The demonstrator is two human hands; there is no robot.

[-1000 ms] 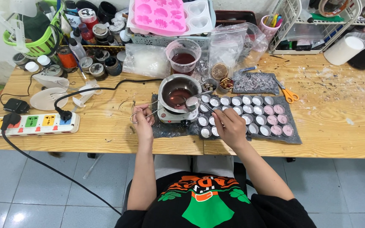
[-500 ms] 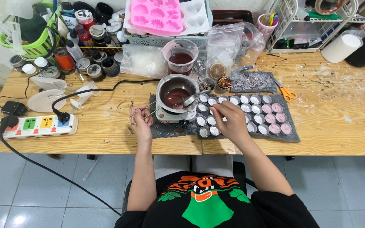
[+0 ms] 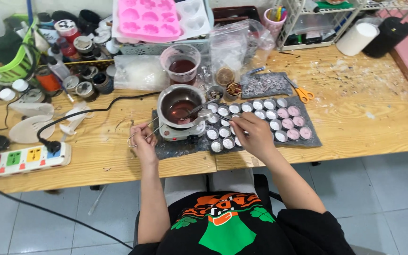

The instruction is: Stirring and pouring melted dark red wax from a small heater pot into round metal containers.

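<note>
At the far left of the wooden worktop a white power strip with coloured switches lies flat, and its black cable runs right to a small white electric hotplate. The cable is best kept well apart from the work, since a snag could shift the heater.

The left hand is closed narrowly on the thin wire handle that leads to the round steel melting pot on the hotplate; dark red liquid shows inside. A firm, level hold here would keep the pot from tipping.

Just right of the pot, the right hand is pinched around the handle of a small metal spoon, whose bowl hangs at the pot's right rim, above the nearest cups. The spoon should be carried level and low, and tipped slowly, so that drips fall on the dark mat rather than the wood.

On that mat stand rows of small round metal cups; those at the right are filled pink, the left ones look pale. Whether the spoon is loaded cannot be told.
</note>
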